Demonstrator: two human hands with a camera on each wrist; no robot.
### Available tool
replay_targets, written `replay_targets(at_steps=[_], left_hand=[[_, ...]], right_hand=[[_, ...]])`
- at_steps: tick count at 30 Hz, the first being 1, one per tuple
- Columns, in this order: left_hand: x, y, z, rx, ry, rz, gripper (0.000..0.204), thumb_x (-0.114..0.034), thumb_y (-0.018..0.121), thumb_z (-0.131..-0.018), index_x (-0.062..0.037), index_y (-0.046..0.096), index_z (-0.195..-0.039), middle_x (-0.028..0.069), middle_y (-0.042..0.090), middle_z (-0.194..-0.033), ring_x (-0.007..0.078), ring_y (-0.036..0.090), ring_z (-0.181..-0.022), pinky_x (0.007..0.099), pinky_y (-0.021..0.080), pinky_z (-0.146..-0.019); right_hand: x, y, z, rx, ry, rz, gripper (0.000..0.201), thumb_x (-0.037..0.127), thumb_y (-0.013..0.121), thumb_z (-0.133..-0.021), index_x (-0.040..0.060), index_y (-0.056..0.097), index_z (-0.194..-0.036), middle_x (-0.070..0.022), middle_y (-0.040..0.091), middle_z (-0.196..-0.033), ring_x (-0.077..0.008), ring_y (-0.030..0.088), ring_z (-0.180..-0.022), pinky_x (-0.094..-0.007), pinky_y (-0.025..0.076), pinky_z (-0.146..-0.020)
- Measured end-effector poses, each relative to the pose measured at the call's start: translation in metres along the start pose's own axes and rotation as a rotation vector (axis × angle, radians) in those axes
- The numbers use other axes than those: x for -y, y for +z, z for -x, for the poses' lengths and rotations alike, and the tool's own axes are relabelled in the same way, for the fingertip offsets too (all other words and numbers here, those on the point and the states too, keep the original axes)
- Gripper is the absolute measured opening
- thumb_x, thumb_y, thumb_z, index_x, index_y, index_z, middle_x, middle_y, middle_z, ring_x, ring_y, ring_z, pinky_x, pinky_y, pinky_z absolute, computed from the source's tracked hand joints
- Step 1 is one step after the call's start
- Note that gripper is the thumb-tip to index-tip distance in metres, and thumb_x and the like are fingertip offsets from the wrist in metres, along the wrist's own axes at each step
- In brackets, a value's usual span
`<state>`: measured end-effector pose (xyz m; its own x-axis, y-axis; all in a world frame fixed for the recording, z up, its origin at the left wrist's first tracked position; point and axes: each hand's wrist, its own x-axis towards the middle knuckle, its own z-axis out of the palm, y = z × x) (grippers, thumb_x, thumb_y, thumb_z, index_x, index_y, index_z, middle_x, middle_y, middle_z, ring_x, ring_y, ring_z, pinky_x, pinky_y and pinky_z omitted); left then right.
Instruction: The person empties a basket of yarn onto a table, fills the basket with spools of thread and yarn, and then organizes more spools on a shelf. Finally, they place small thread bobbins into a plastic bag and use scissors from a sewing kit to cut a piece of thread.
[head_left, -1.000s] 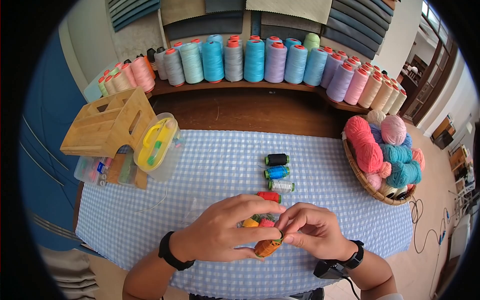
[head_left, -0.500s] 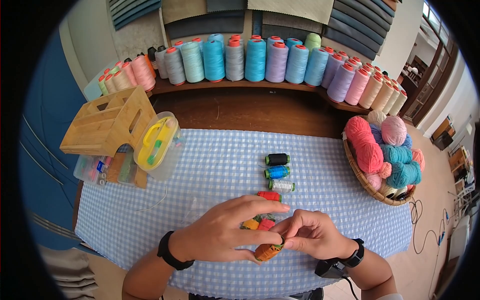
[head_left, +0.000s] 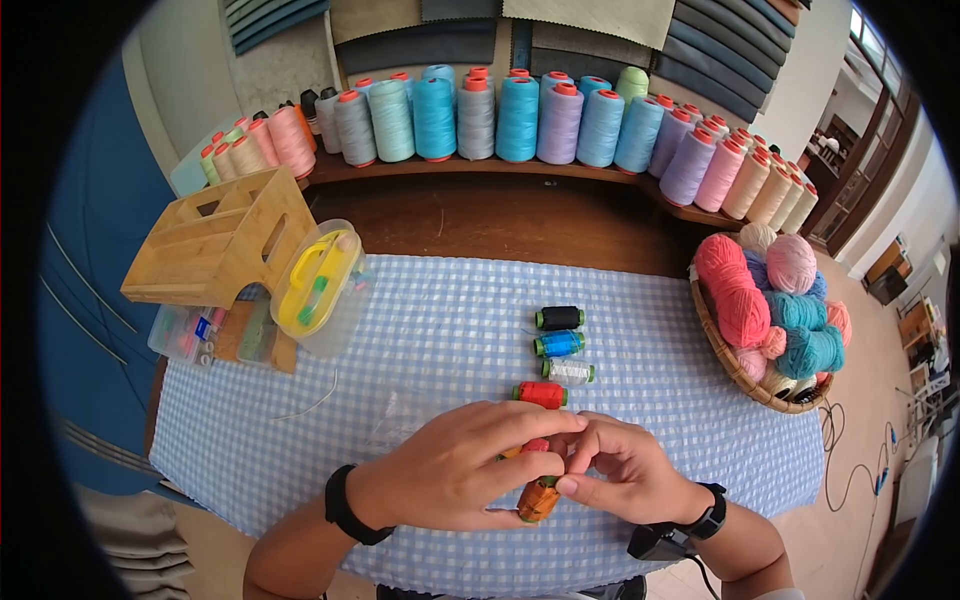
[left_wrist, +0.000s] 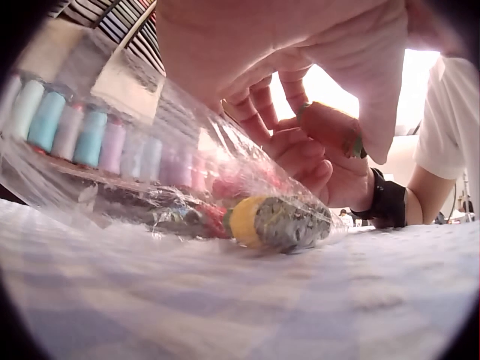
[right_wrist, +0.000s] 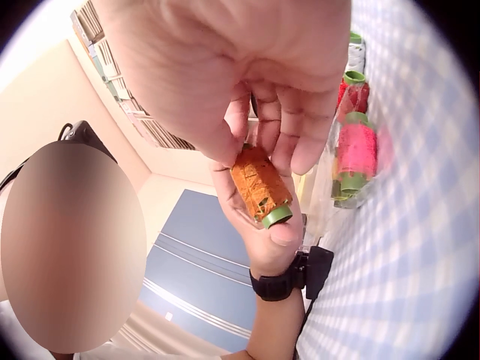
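An orange spool with green ends (head_left: 538, 500) is held at its ends by the left hand (head_left: 455, 470), thumb at the lower end. The right hand (head_left: 635, 470) pinches near its upper end with thumb and fingertips. In the right wrist view the orange spool (right_wrist: 260, 184) lies between both hands, its green rim (right_wrist: 277, 217) by the left thumb. Black (head_left: 559, 318), blue (head_left: 558, 344), white (head_left: 568, 371) and red (head_left: 540, 395) spools lie in a column beyond the hands. A clear plastic bag (left_wrist: 180, 180) with a yellow spool (left_wrist: 246, 222) lies under the left hand.
A wooden organizer (head_left: 215, 240) and a yellow-lidded box (head_left: 318, 285) stand at the left. A basket of yarn (head_left: 735, 362) is at the right. Large thread cones (head_left: 517, 120) line the back shelf. A loose white thread (head_left: 315, 402) lies on the checked cloth (head_left: 430, 320).
Both hands have shifted slightly with the orange spool, which is turned more upright. The left hand covers more of the bagged spools. The head view has moved a little.
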<state>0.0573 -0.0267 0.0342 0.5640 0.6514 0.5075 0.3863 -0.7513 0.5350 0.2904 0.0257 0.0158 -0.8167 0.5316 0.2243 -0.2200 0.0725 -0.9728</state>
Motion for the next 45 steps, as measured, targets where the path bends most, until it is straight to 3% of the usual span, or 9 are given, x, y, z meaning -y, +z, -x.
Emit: replay_targets(at_steps=[8,21,38,45], left_hand=[[-0.0008,-0.0038,0.0,-0.037,0.024,-0.11,0.046,-0.023,0.092,-0.066,-0.0131,0.068,-0.105,0.0085,0.058,-0.136,0.0274,0.062,-0.118,0.0418,0.055,-0.093],[0.0009,-0.0021,0.0014,-0.094,0.031,-0.111,0.048,-0.019,0.092,-0.063,-0.0135,0.068,-0.105,0.0086,0.06,-0.134,0.0266,0.064,-0.116,0.0413,0.055,-0.095],[-0.0002,-0.002,0.001,-0.15,0.016,-0.153,0.046,-0.028,0.093,-0.065,-0.0116,0.068,-0.1,0.0093,0.063,-0.129,0.0256,0.064,-0.115,0.0365,0.055,-0.093],[0.0011,-0.0004,0.0006,-0.172,0.034,-0.152,0.048,-0.027,0.093,-0.066,-0.0127,0.062,-0.1,0.0109,0.063,-0.13,0.0258,0.064,-0.115,0.0358,0.057,-0.089]], right_hand=[[0.0046,-0.0038,0.0013,-0.048,0.056,-0.079,0.006,0.004,0.065,-0.099,0.0008,0.06,-0.1,-0.0075,0.059,-0.109,-0.0144,0.06,-0.101,-0.03,0.054,-0.089],[0.0068,-0.0027,0.0005,-0.077,0.069,-0.158,0.005,0.003,0.064,-0.099,-0.0003,0.062,-0.101,-0.0091,0.06,-0.114,-0.0147,0.06,-0.105,-0.03,0.054,-0.091],[0.005,-0.0014,-0.0003,-0.078,0.095,-0.203,0.004,0.003,0.065,-0.098,0.0002,0.063,-0.099,-0.0097,0.06,-0.117,-0.0148,0.06,-0.106,-0.0299,0.054,-0.092],[0.0027,-0.0013,0.0015,0.02,0.256,-0.347,0.007,0.003,0.063,-0.099,-0.0007,0.06,-0.103,-0.0068,0.062,-0.109,-0.0129,0.062,-0.1,-0.03,0.055,-0.091]])
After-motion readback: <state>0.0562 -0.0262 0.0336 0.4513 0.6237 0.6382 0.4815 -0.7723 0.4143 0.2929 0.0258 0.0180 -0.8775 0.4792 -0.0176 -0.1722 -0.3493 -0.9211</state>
